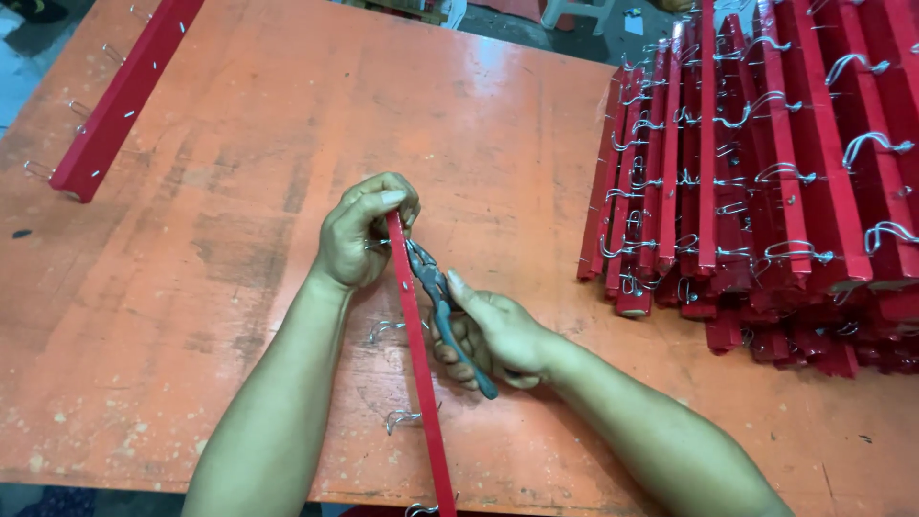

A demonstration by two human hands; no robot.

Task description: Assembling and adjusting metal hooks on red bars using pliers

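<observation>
A narrow red wooden strip runs from the middle of the orange tabletop toward 6 o'clock, leaving the picture at the bottom edge. The left hand wraps its grip around the strip's top end, fingers curled shut on the wood and the thumb lying along the upper side. Small bent wire hooks stick out from the strip's left face at intervals below that hand.

The right hand sits at about 4 o'clock from the left hand, just right of the strip. Its grip is clamped on the handles of a pair of grey pliers, which slant up toward 11 o'clock. The nose of the pliers meets the strip right below the left hand's fingers, where a wire piece shows; whether the nose is biting the wire or only touching it cannot be told.

At 3 o'clock, well apart from both hands, stands a dense stack of red strips fitted with the same wire hooks, laid side by side along the right edge of the tabletop. At 10 o'clock, near the far left corner, a single longer red bar with wire hooks lies slantwise.
</observation>
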